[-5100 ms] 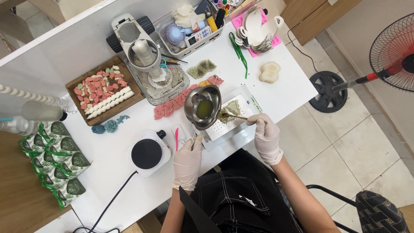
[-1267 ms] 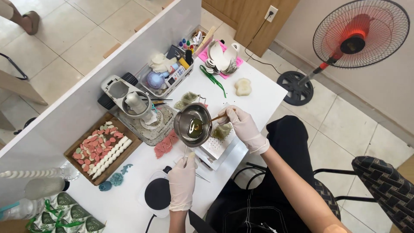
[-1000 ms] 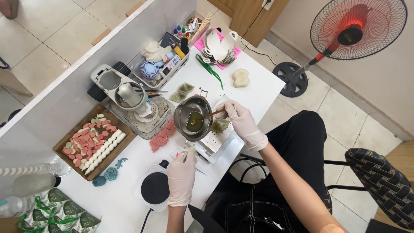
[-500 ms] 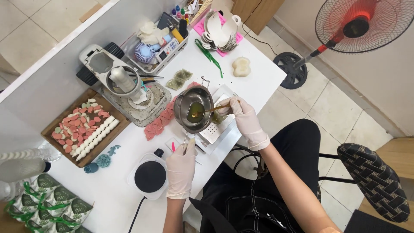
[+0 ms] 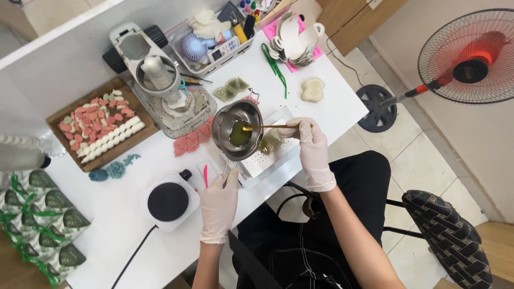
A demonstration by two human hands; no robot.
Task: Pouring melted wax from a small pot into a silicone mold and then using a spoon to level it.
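While hand-held — steel pot [image 5: 238, 128], green-filled

Your left hand [image 5: 218, 206] gloved, fingers curled in a closed grip, forearm bare, your right hand [image 5: 310, 147] gloved, fingertips pinched, wrist bent inward

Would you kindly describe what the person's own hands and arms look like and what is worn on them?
Both the left hand and the right hand wear thin, pale, off-white disposable gloves, loosely wrinkled, ending in a cuff just past each wrist. Beyond the cuffs the forearms are bare: no sleeves, watch or markings show.
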